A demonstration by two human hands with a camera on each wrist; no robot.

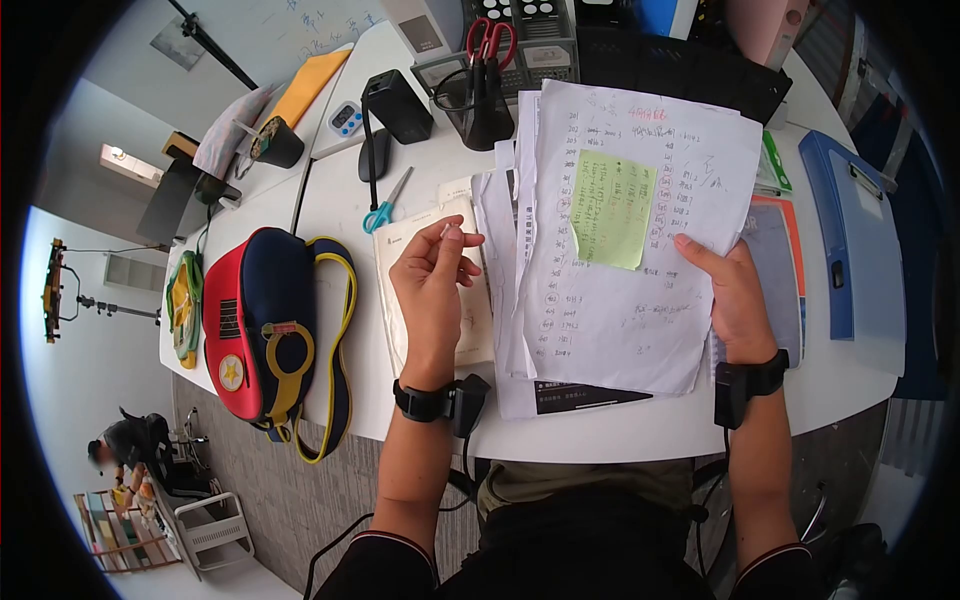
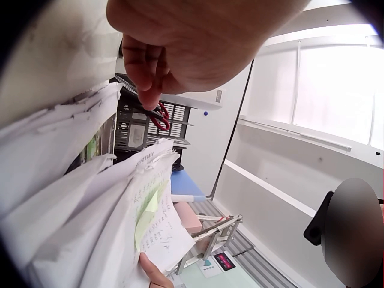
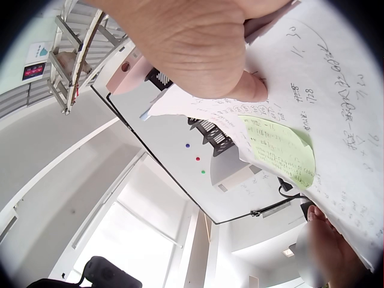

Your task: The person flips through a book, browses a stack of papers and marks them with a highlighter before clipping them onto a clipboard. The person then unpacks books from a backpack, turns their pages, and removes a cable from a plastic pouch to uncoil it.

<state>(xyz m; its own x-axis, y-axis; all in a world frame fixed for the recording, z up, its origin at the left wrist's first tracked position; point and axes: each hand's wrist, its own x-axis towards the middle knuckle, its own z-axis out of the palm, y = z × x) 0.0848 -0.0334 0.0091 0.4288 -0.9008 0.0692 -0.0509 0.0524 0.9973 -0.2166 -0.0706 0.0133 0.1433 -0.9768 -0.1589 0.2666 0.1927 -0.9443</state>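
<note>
Papers listing "201, 202" are gripped by right fingers; left fingers curl inward, visibly empty.

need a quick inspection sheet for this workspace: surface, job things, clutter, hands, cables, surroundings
Surface: white table, largely covered
Job's things: handwritten sheets bearing a green sticky note
Clutter: blue-handled scissors, red-and-navy bag, blue binder, black pen holder
Left hand: fingers curled, thumb against them; whether anything is pinched is unclear
Right hand: grips the sheets' edge, thumb on top
Cables: black cable hanging from the left wrist camera
Surroundings: grey floor, another person in the background
</note>
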